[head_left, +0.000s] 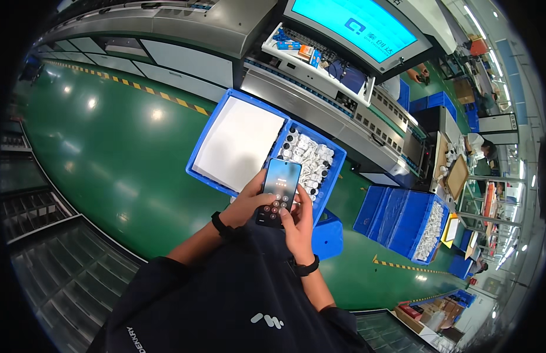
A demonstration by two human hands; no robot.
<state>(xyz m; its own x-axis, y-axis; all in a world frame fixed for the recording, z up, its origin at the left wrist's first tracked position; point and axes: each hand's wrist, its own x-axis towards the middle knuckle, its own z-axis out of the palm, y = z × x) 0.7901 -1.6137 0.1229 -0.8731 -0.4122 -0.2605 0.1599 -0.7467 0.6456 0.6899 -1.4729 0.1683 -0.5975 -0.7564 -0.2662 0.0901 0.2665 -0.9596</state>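
Both hands wrap a phone (279, 191) held upright in front of the chest. The left hand (252, 203) curls its fingers round the left edge and back, and its thumb lies across the lower part of the lit screen. The right hand (298, 222) closes on the lower right edge, with its fingertips at the rim near the on-screen keypad; whether a fingertip actually presses a key is hard to tell at this size. Each wrist wears a black band (221, 225).

Beyond the phone sits a blue crate (199, 156) on the green floor (108, 141), one half holding white sheets (240, 144), the other small white parts (311, 159). More blue crates (396, 217) stand off to the right.
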